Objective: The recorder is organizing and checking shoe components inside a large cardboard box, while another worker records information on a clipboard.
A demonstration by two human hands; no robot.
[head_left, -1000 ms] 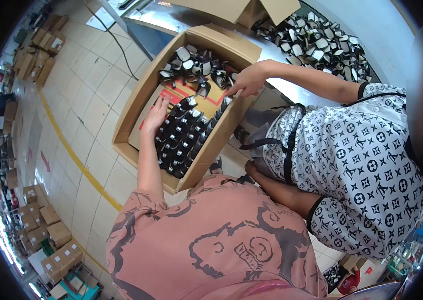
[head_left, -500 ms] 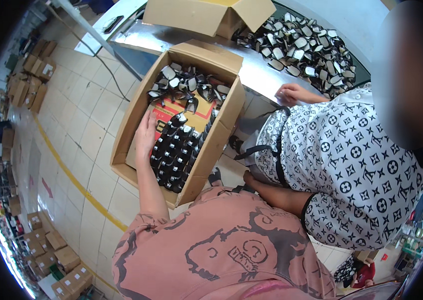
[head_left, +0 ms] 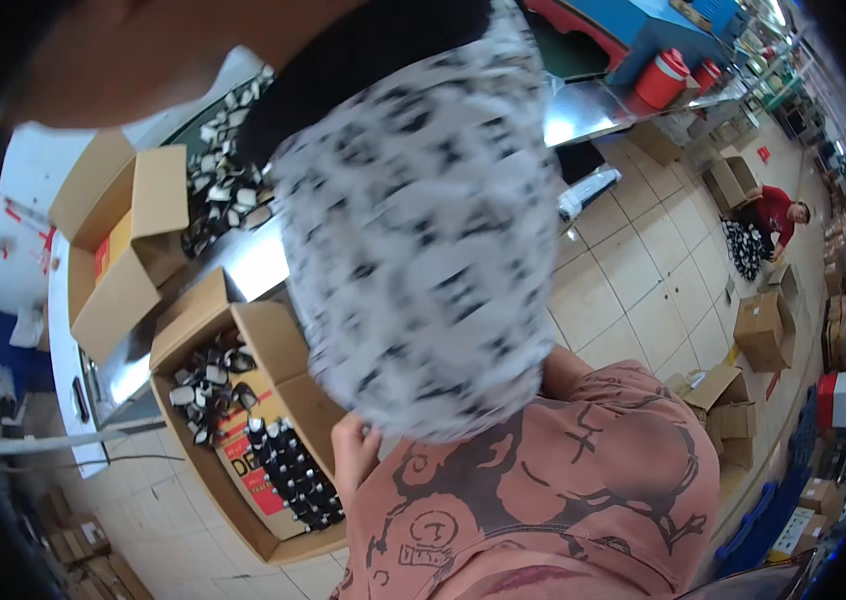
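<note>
My left hand [head_left: 351, 452] is beside the right wall of an open cardboard carton [head_left: 298, 412]. Its fingers are curled, and a small dark spot shows at their tips; what they hold, if anything, I cannot make out. Inside the carton, small black pieces with pale ends [head_left: 295, 478] stand in tight rows. Towards its far end lies a loose heap of black curved pieces with pale oval faces [head_left: 208, 385]. Printed cardboard [head_left: 261, 490] shows beneath them. My right forearm [head_left: 565, 372] passes behind a co-worker's patterned white shirt [head_left: 433, 250], which hides my right hand.
The co-worker stands close in front of me, covering much of the middle. On the metal bench are another open carton [head_left: 158, 190] and a pile of similar pieces [head_left: 218, 190]. A red jug [head_left: 661, 80] stands far right. Another person [head_left: 775, 215] crouches among cartons.
My view has swung to the right, and the co-worker now fills the middle. My left hand has left the inside of the carton's left side and is beside its right wall.
</note>
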